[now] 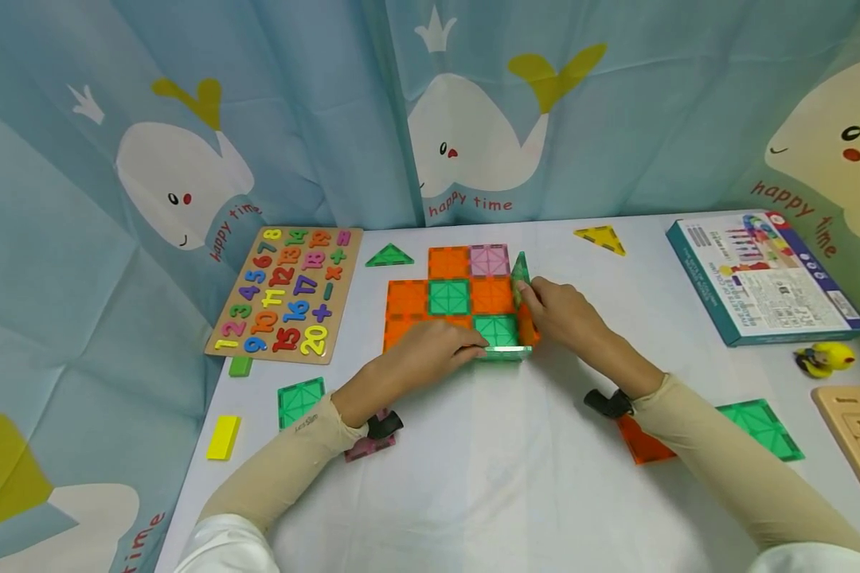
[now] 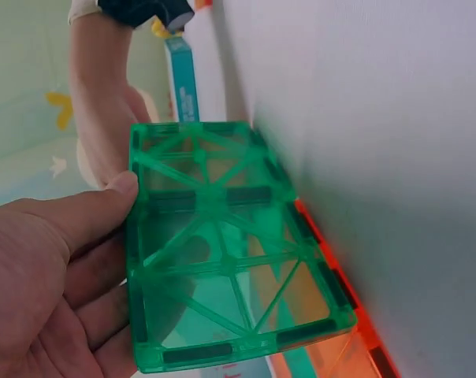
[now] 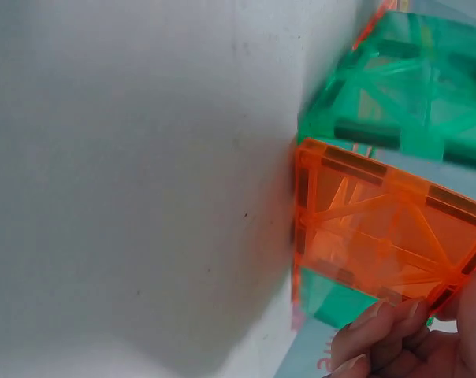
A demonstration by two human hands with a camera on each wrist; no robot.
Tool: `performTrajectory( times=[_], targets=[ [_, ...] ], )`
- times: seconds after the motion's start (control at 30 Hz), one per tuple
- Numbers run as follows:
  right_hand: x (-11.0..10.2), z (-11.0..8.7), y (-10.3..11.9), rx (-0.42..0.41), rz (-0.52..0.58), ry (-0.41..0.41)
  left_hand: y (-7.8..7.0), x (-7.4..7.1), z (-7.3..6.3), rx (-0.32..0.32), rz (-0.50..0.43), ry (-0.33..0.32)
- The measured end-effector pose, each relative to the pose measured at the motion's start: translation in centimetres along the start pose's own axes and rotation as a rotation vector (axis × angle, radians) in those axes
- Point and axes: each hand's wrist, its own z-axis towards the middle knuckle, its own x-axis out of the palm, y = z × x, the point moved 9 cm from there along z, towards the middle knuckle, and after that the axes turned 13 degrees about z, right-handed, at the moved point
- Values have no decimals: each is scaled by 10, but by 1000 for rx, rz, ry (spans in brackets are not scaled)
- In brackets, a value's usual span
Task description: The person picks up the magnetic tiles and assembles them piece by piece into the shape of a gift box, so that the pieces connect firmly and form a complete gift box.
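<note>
Keep edges square mid-frame while the left hand (image 1: 430, 351) pinches a green tile (image 2: 239, 264), the right hand (image 1: 569, 318) seemingly an orange tile (image 3: 389, 224).

Two hands (image 1: 430, 350) (image 1: 564, 316), beyond them two flat translucent plastic triangles (image 1: 389, 255) (image 1: 605, 238) — green, yellow — left of the hands two rectangular blocks (image 1: 240, 367) (image 1: 224, 438), green and yellow

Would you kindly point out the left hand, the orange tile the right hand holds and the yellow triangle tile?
Left hand (image 1: 431, 350): head view, its back.
Orange tile (image 3: 382, 220): right wrist view, middle of its face.
Yellow triangle tile (image 1: 605, 238): head view, its face.
</note>
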Motion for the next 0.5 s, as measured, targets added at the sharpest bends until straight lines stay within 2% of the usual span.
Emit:
performTrajectory(
  times=[0.17, 0.3, 0.4, 0.5],
  targets=[
    [3, 3, -1, 21, -1, 1, 7, -1, 4, -41, 41, -10],
    [4, 4, -4, 38, 1, 8, 14, -2, 1, -79, -15, 4],
    [4, 4, -4, 39, 1, 16, 31, -6, -7, -162, -76, -13],
    [4, 4, -4, 40, 3, 22, 57, -12, -20, -273, -117, -60]
  ],
)
